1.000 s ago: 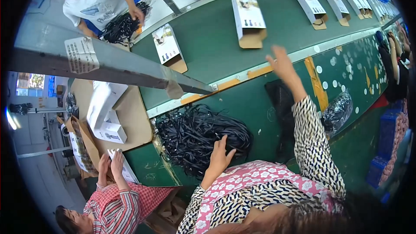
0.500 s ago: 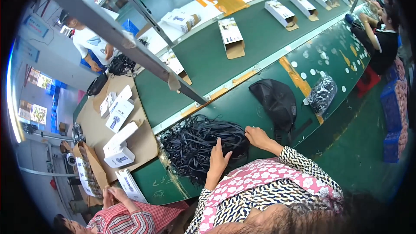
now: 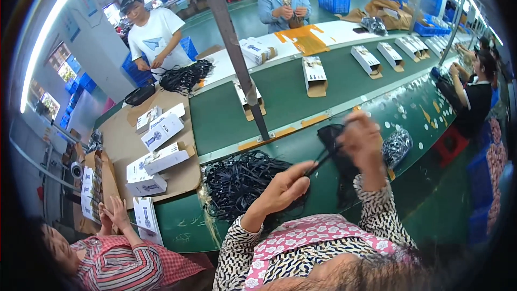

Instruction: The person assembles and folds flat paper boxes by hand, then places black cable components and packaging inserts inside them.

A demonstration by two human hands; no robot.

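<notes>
A thin black strap [image 3: 325, 157] stretches above the green table between my two raised hands. My left hand [image 3: 286, 187] pinches its lower end between thumb and fingers, just right of a tangled pile of black straps [image 3: 234, 183]. The upper end runs into my right hand [image 3: 362, 137], whose curled fingers are blurred by motion. Behind and below that hand lies a black mesh cap or bag [image 3: 344, 180], partly covered by it. A clear bag of dark parts [image 3: 397, 146] sits to its right.
A green conveyor belt [image 3: 280, 97] carries open white boxes [image 3: 314, 73] past a metal post [image 3: 237, 54]. Cardboard [image 3: 116, 153] at left holds more white boxes [image 3: 163, 129]. One person [image 3: 116, 258] works at lower left, others across the belt and at right.
Both hands have lifted off the pile, a black strap now between them. The right hand has risen over the mesh item. The view has tilted up and shifted.
</notes>
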